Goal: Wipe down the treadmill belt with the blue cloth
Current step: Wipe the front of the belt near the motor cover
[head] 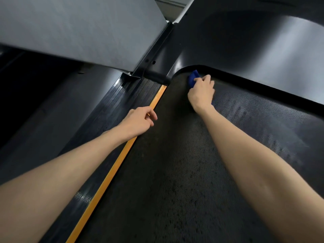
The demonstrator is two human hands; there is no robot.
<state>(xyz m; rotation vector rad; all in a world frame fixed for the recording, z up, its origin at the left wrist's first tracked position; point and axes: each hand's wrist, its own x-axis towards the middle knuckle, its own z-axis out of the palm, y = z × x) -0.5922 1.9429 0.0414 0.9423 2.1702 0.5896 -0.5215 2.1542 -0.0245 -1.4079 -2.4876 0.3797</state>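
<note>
A person's right hand (201, 92) is pressing the blue cloth (193, 78), fingers closed over it, at the treadmill belt's (175, 172) far end; the left hand (138, 121), fingers loosely curled, is resting on the orange strip (112, 172).

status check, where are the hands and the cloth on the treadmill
Right hand shut on blue cloth, pressed to treadmill belt at its far corner. Left hand loosely curled, empty, at orange strip. Nothing in the way.
</note>
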